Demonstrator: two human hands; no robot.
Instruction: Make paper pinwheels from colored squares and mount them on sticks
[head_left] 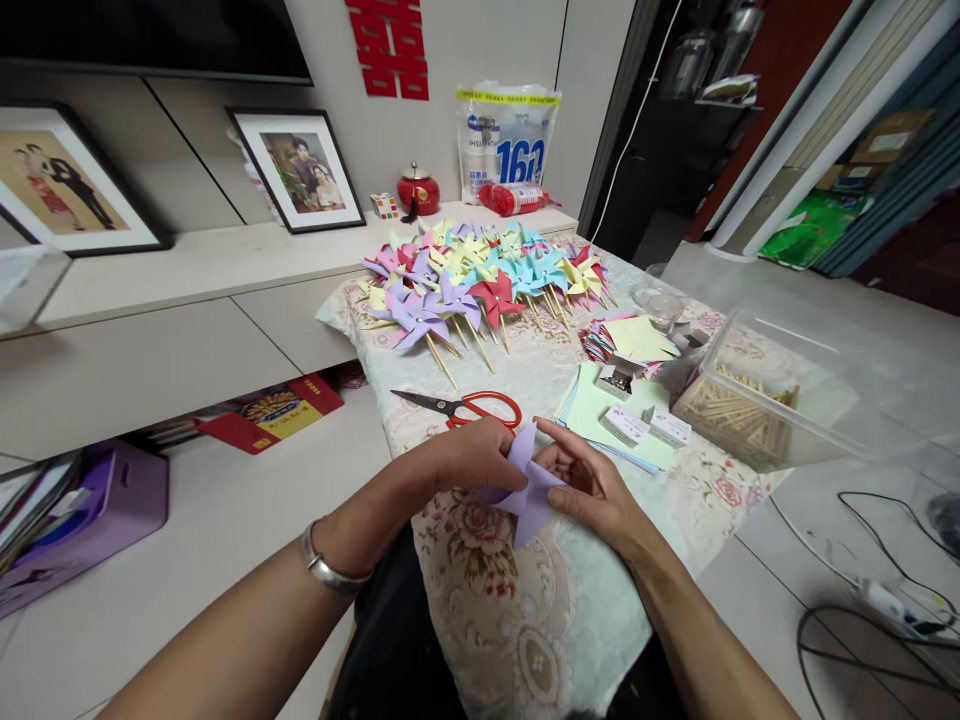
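Note:
Between my two hands, above the near edge of the flowered tablecloth, is a lilac paper pinwheel (534,505) with its blades folded in. My left hand (484,455) grips it from the left, the thumb pressed near its middle. On the other side my right hand (589,480) pinches a blade between thumb and curled fingers. No stick shows on this pinwheel. Just beyond my left hand lie red-handled scissors (491,405), blades pointing left. Many finished pinwheels (495,295) on sticks are heaped farther back on the table.
Right of my hands, small white boxes (624,425) and an opened box of pins (619,378) rest on pale paper sheets (581,400). Cut paper pieces (637,340) lie behind them. A clear plastic bin (694,400) holds wooden sticks (750,415). Cables (817,640) run over the floor.

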